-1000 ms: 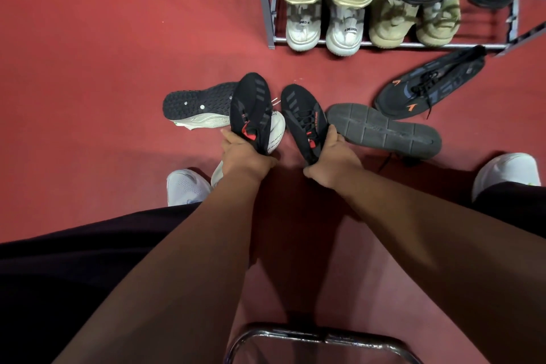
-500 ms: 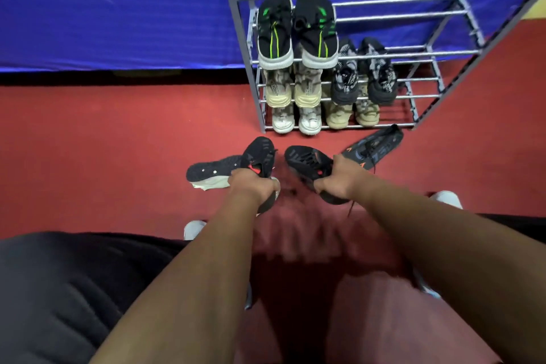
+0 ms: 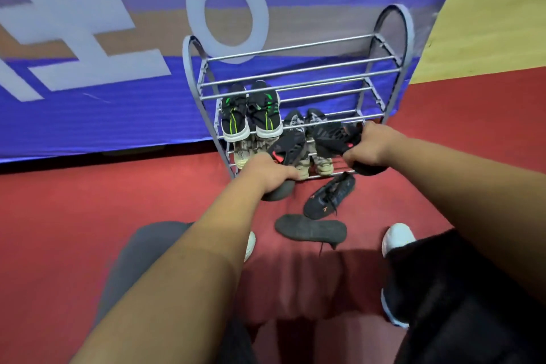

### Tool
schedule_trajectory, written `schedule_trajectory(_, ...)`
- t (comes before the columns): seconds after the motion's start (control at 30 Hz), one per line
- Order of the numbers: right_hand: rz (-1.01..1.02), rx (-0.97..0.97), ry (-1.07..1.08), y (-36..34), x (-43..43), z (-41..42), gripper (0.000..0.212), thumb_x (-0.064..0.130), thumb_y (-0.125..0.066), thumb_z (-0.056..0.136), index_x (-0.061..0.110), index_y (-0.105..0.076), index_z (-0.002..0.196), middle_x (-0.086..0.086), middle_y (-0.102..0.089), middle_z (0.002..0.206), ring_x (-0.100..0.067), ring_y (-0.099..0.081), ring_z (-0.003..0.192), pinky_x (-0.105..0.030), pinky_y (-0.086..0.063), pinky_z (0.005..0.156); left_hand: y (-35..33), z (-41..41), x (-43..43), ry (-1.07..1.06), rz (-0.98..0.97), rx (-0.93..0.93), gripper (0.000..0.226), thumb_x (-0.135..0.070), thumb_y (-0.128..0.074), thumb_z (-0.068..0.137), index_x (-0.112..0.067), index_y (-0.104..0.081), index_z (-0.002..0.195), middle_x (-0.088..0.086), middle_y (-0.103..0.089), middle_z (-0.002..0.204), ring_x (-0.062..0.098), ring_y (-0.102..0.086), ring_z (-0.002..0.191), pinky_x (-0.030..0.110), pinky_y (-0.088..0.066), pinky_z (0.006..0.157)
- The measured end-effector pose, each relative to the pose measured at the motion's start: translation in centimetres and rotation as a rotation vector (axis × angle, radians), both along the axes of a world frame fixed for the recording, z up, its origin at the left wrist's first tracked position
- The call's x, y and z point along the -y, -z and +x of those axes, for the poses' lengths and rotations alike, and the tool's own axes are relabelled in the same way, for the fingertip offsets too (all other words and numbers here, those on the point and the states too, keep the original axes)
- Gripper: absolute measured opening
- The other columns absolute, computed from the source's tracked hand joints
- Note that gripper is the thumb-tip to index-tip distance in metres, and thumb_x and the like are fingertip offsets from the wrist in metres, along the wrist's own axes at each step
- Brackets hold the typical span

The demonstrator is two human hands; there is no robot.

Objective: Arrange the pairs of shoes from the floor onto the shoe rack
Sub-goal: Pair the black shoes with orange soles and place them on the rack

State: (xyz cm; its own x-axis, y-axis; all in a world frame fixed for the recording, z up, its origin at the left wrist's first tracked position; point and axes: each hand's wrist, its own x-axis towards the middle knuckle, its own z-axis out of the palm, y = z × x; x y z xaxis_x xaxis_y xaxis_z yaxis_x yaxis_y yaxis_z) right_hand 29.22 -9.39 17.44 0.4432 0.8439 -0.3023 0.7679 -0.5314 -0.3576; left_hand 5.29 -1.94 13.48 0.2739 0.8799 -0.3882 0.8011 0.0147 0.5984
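Observation:
My left hand [image 3: 270,173] grips a black shoe with a red mark [image 3: 291,148] by its heel, raised in front of the grey metal shoe rack [image 3: 295,68]. At about the same height, my right hand [image 3: 370,145] grips the matching black shoe [image 3: 332,136], toe pointing left toward the rack's middle shelves. The rack holds a black pair with green stripes [image 3: 251,112], a grey-patterned pair [image 3: 304,120] and beige shoes [image 3: 245,151] lower down. On the red floor lie a dark shoe with orange marks [image 3: 329,196] and its mate [image 3: 310,229] sole up.
A blue banner with white letters [image 3: 118,68] hangs behind the rack. The rack's top shelves are bare bars. My white-shoed feet [image 3: 397,236] stand on the red carpet either side of the loose shoes. Wooden floor [image 3: 487,23] shows at the far right.
Both hands have lifted the black pair off the floor and carried it up and forward to the rack. The view has tilted up, showing the whole rack and banner.

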Motion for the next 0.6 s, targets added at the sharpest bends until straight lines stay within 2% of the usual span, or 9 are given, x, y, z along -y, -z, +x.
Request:
schedule_trajectory(0.07, 0.045, -0.026, 0.028, -0.9, -0.8, 1.7, 0.033, 0.033, -0.080, 0.072, 0.008, -0.060, 0.081, -0.010, -0.064, 0.073, -0.028, -0.064, 0.074, -0.028, -0.043, 0.060, -1.1, 2.2, -1.1, 0.008, 0.028, -0.004, 0.044, -0.051, -0.086, 0.071, -0.013, -0.076, 0.091, 0.006, -0.074, 0.092, 0.025, -0.067, 0.086, 0.032, -0.052, 0.074)
schedule_trajectory(0.17, 0.108, -0.052, 0.066, -0.4, -2.9, 3.8, 0.045, 0.037, -0.082, 0.072, 0.009, -0.055, 0.096, -0.011, -0.064, 0.088, -0.030, -0.061, 0.082, -0.029, -0.043, 0.066, -1.4, 5.7, -3.1, -0.047, 0.078, 0.014, 0.038, -0.045, -0.084, 0.078, -0.015, -0.063, 0.069, 0.001, -0.061, 0.071, 0.020, -0.058, 0.067, 0.028, -0.036, 0.053)
schedule_trajectory(0.23, 0.143, -0.079, 0.081, 0.5, -4.8, 4.9, 0.054, 0.040, -0.083, 0.069, 0.008, -0.055, 0.102, -0.011, -0.066, 0.090, -0.030, -0.062, 0.081, -0.030, -0.042, 0.062, -0.9, 8.0, -4.7, -0.089, 0.114, 0.010, 0.040, -0.047, -0.084, 0.076, -0.013, -0.063, 0.071, 0.006, -0.064, 0.076, 0.023, -0.060, 0.070, 0.028, -0.034, 0.051)
schedule_trajectory(0.27, 0.155, -0.096, 0.085, 1.0, -5.8, 5.4, 0.050, 0.038, -0.082, 0.069, 0.010, -0.054, 0.099, -0.010, -0.065, 0.087, -0.028, -0.061, 0.077, -0.030, -0.041, 0.058, -0.3, 9.1, -5.7, -0.110, 0.131, 0.023, 0.045, -0.051, -0.083, 0.073, -0.010, -0.067, 0.078, 0.009, -0.067, 0.084, 0.026, -0.064, 0.078, 0.028, -0.038, 0.054)
schedule_trajectory(0.33, 0.186, -0.137, 0.102, 2.3, -7.7, 6.3, 0.042, 0.033, -0.082, 0.072, 0.013, -0.050, 0.091, -0.004, -0.061, 0.079, -0.019, -0.057, 0.067, -0.029, -0.039, 0.053, 1.0, 11.1, -7.4, -0.138, 0.188, 0.019, 0.070, -0.059, -0.081, 0.064, -0.001, -0.068, 0.103, 0.016, -0.068, 0.104, 0.033, -0.066, 0.099, 0.032, -0.050, 0.072)
schedule_trajectory(0.43, 0.241, -0.187, 0.145, 4.6, -10.7, 7.3, 0.053, 0.032, -0.083, 0.073, 0.011, -0.048, 0.107, 0.001, -0.057, 0.085, -0.023, -0.057, 0.076, -0.028, -0.036, 0.052, 2.8, 13.3, -9.8, -0.191, 0.240, 0.041, 0.092, -0.054, -0.084, 0.068, 0.005, -0.050, 0.131, 0.024, -0.056, 0.130, 0.039, -0.054, 0.124, 0.044, -0.049, 0.101)
schedule_trajectory(0.5, 0.273, -0.205, 0.170, 6.1, -12.8, 7.9, 0.060, 0.034, -0.082, 0.071, 0.011, -0.048, 0.113, -0.002, -0.059, 0.095, -0.026, -0.058, 0.086, -0.031, -0.038, 0.056, 3.5, 14.5, -11.3, -0.233, 0.269, 0.058, 0.096, -0.050, -0.086, 0.071, 0.004, -0.042, 0.138, 0.024, -0.050, 0.139, 0.040, -0.049, 0.130, 0.047, -0.045, 0.107)
schedule_trajectory(0.6, 0.312, -0.247, 0.187, 8.0, -15.4, 8.5, 0.062, 0.034, -0.082, 0.067, 0.012, -0.049, 0.114, -0.004, -0.063, 0.101, -0.027, -0.063, 0.091, -0.035, -0.046, 0.066, 4.7, 15.6, -13.7, -0.294, 0.289, 0.100, 0.088, -0.048, -0.087, 0.073, -0.002, -0.042, 0.134, 0.019, -0.050, 0.137, 0.038, -0.050, 0.128, 0.046, -0.047, 0.104)
